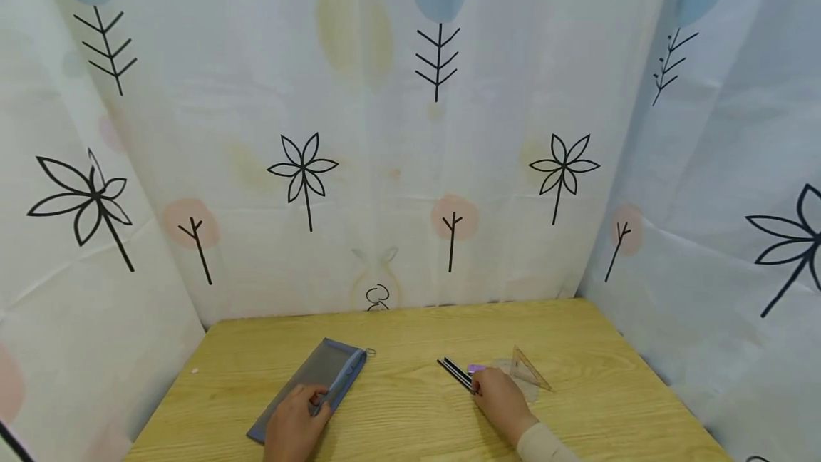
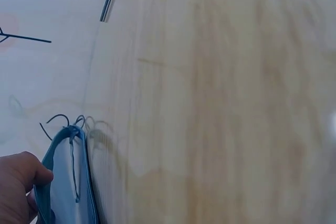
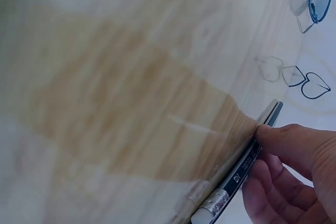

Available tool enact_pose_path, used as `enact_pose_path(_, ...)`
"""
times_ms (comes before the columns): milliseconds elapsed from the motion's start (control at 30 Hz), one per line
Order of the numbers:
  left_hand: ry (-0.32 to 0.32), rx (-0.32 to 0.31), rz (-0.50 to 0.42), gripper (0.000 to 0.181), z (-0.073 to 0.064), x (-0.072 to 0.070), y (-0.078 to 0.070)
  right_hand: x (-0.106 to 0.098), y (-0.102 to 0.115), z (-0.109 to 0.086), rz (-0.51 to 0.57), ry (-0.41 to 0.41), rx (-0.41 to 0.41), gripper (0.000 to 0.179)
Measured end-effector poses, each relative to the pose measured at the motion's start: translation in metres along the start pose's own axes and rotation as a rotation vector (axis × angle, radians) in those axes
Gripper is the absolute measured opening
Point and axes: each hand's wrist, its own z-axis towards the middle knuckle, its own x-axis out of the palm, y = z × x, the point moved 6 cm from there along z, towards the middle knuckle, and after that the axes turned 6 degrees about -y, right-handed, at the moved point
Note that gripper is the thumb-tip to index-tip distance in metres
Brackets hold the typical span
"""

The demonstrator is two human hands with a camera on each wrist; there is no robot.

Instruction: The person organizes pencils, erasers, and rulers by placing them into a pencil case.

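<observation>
Pencil case [image 1: 314, 383] at 7 o'clock on worktop [image 1: 410, 419], left hand [image 1: 296, 425] pinching its zip edge; right hand [image 1: 503, 399] fingers apparently grasping black pencils [image 1: 457, 373].

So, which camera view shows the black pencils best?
The right wrist view: the black pencils fill the frame close up, the right hand pinching them. The head view shows them small on the table; the left wrist view shows only a distant end.

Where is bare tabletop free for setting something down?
Free: the strip between the pencil case and the pens, and the band along the curtain. Crowded: around the right hand, where pens, purple eraser and clear set square cluster.
</observation>
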Motion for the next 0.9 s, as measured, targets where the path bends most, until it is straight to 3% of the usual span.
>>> enact_pose_path(267,0.032,-0.004,-0.025,0.019,-0.0013,0.0016,0.0001,0.0016,0.0011,-0.0029,-0.028,-0.015,-0.001,0.02)
enact_pose_path(900,-0.032,0.031,-0.064,0.027,0.0,-0.0018,-0.0094,0.0021,0.0048,0.0,-0.042,-0.044,0.001,0.02)
